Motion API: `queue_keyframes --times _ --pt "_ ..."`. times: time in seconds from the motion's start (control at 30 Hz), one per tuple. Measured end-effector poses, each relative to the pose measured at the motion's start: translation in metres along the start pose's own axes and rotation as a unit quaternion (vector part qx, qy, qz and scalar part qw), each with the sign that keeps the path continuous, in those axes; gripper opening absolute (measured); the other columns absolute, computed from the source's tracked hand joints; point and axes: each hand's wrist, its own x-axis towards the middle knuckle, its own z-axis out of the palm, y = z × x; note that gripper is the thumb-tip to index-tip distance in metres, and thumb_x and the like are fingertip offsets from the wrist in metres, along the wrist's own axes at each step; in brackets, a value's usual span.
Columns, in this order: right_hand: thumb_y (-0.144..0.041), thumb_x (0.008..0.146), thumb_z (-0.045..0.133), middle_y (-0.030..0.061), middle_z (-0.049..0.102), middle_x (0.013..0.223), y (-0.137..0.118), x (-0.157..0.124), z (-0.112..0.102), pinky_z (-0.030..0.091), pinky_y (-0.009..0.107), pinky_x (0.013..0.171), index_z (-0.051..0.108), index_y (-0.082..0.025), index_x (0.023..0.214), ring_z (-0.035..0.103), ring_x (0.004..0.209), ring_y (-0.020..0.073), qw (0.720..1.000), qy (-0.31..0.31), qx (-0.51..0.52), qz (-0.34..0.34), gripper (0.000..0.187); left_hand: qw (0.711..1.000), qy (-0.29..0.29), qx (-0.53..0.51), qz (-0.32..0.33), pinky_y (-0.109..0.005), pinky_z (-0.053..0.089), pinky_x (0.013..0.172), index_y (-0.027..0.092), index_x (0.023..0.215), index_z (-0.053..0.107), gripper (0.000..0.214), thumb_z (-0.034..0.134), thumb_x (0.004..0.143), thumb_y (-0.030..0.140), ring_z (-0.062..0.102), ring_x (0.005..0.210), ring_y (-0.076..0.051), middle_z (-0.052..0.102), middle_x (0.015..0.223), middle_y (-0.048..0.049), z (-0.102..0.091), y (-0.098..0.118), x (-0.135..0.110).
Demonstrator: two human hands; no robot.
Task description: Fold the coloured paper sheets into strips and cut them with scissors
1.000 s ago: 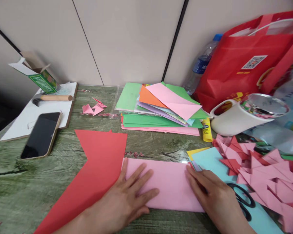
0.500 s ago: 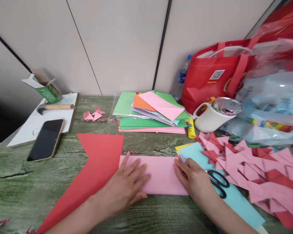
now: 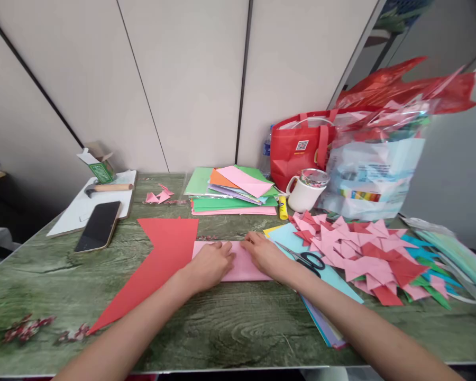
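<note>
Left hand (image 3: 210,266), right hand (image 3: 265,255), both on 1 pink sheet (image 3: 241,269), grip unclear; 1 phone (image 3: 99,226)

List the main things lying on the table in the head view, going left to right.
Phone → red paper → pink sheet → scissors → heap of folded paper pieces.

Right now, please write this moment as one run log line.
left hand: on pink paper | right hand: on pink paper | left of paper: red sheet | right of paper: scissors on blue sheet
</note>
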Motion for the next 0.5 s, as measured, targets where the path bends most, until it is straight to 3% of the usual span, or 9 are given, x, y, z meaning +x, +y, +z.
queue_keyframes --times 0.2,0.3,0.5 --pt "0.000 0.077 0.044 0.0098 0.058 0.103 -0.010 0.008 -0.002 0.041 0.029 0.082 0.055 -0.013 0.112 0.055 0.095 0.0180 0.998 -0.009 0.061 -0.005 0.039 1.000 0.025 -0.013 0.002 -0.035 0.047 0.081 0.016 0.107 0.061 0.021 0.049 0.091 0.023 0.058 0.097 -0.023 0.061 0.108 -0.0108 0.006 0.000 -0.004" --pt "-0.010 0.078 0.053 0.0075 0.061 0.096 -0.014 0.011 -0.006 0.041 0.026 0.078 0.054 -0.012 0.111 0.056 0.091 0.0171 0.995 -0.020 0.093 -0.008 0.033 0.999 0.033 -0.026 0.004 -0.037 0.045 0.088 0.019 0.111 0.060 0.025 0.055 0.088 0.026 0.057 0.102 -0.023 0.061 0.115 -0.0100 0.006 -0.002 -0.007" --pt "-0.023 0.073 0.066 0.0066 0.062 0.092 -0.016 0.015 -0.012 0.039 0.027 0.077 0.067 -0.017 0.084 0.056 0.091 0.0199 0.991 -0.063 0.119 -0.015 0.013 0.998 0.037 -0.057 -0.006 -0.034 0.047 0.088 0.017 0.121 0.055 0.040 0.061 0.085 0.032 0.054 0.108 -0.024 0.059 0.124 -0.0083 0.008 -0.003 -0.018"
